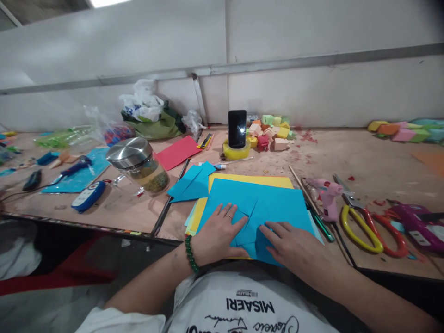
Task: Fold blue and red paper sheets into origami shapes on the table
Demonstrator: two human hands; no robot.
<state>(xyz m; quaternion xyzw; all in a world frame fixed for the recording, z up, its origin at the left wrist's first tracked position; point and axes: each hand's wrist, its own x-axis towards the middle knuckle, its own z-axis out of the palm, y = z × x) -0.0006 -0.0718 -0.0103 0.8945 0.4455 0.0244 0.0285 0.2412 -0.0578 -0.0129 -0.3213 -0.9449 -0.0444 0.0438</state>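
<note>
A large blue sheet of paper (277,196) tops a stack with yellow paper (256,178) showing at its edges. On its near part lies a smaller folded blue paper piece (248,226). My left hand (220,231), with a ring and a green bead bracelet (190,254), rests on the paper with fingers spread. Opposite it, my right hand (287,243) lies flat with fingers stretched across the folded piece's right side. Left of the stack are more folded blue papers (192,181). The palms hide part of the folds.
To the right lie a pink glue gun (328,194), large scissors (360,226) and a purple glue gun (419,226). A glass jar (138,166) stands tilted-looking at left. Behind are a phone (237,129) on a yellow tape roll (236,150) and several paper cubes (270,132).
</note>
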